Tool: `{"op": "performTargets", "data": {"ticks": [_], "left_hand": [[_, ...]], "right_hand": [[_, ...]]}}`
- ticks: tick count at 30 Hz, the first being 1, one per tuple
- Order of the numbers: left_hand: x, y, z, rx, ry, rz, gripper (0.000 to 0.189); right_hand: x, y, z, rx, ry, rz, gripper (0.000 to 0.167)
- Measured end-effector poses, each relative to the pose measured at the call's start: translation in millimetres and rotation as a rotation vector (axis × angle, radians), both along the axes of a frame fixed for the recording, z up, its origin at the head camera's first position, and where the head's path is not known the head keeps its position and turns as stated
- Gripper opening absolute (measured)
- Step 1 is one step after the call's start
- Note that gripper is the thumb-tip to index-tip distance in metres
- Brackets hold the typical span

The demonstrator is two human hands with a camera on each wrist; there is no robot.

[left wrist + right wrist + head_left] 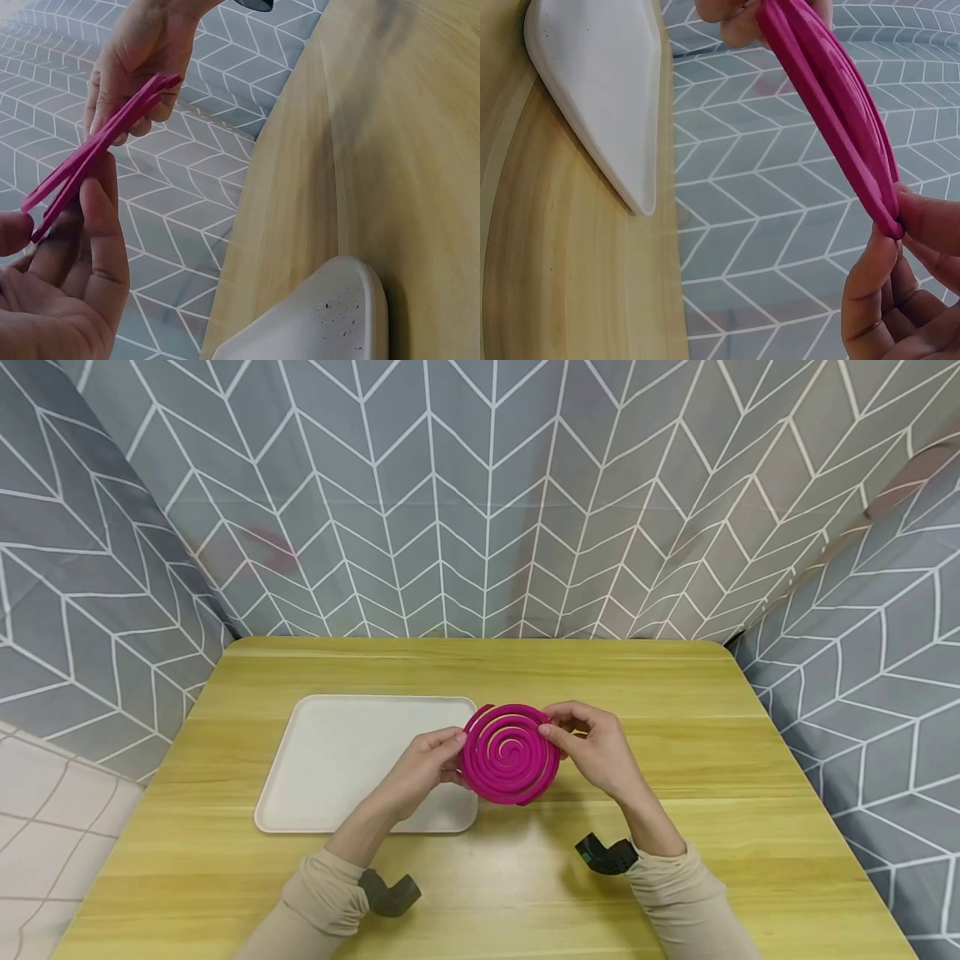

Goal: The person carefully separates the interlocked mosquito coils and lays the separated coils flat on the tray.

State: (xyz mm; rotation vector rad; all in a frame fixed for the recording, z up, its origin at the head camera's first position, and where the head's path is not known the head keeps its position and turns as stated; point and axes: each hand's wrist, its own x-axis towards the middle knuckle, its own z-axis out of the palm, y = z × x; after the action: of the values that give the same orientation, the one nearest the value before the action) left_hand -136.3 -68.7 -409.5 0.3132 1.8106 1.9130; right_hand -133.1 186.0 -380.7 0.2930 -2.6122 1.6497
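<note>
A magenta mosquito coil (513,768), a flat round spiral, is held up between both hands over the table, its face turned to the head camera. At its left edge my left hand (422,770) pinches the rim between thumb and fingers. My right hand (602,752) grips the upper right edge, thumb on the near face. Edge-on in the left wrist view, the coil (88,154) shows two thin strips slightly parted. From the right wrist, the coil (829,112) also shows layers with gaps between them, meeting at the right fingertips.
A white rectangular tray (337,760) lies on the wooden table (637,677), left of and partly behind the left hand. Small dark specks dot the tray (330,315) near its corner. Grey chevron-patterned curtains (465,527) hang behind the table and along both sides.
</note>
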Motion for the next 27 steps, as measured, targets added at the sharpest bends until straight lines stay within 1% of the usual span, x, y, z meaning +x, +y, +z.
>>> {"op": "performTargets", "data": {"ticks": [5,9,12,17,27], "left_hand": [[-0.9,0.4,-0.6,0.020,-0.019,-0.050,0.033],[-0.3,0.7,-1.6,0.016,-0.002,-0.061,0.032],[-0.7,0.1,-4.2,0.015,0.016,-0.050,0.032],[-2.2,1.4,-6.9,0.021,0.026,-0.023,0.031],[-1.1,3.2,-4.8,0.001,0.026,0.021,0.032]], "right_hand": [[0.0,-1.6,0.6,0.006,0.007,0.015,0.016],[0.5,-2.2,0.1,0.004,0.005,0.010,0.017],[0.8,-1.5,-0.5,-0.002,-0.007,-0.009,0.018],[0.5,-0.3,-0.7,0.002,-0.009,-0.031,0.018],[-0.1,0.6,0.4,0.023,-0.004,-0.045,0.018]]}}
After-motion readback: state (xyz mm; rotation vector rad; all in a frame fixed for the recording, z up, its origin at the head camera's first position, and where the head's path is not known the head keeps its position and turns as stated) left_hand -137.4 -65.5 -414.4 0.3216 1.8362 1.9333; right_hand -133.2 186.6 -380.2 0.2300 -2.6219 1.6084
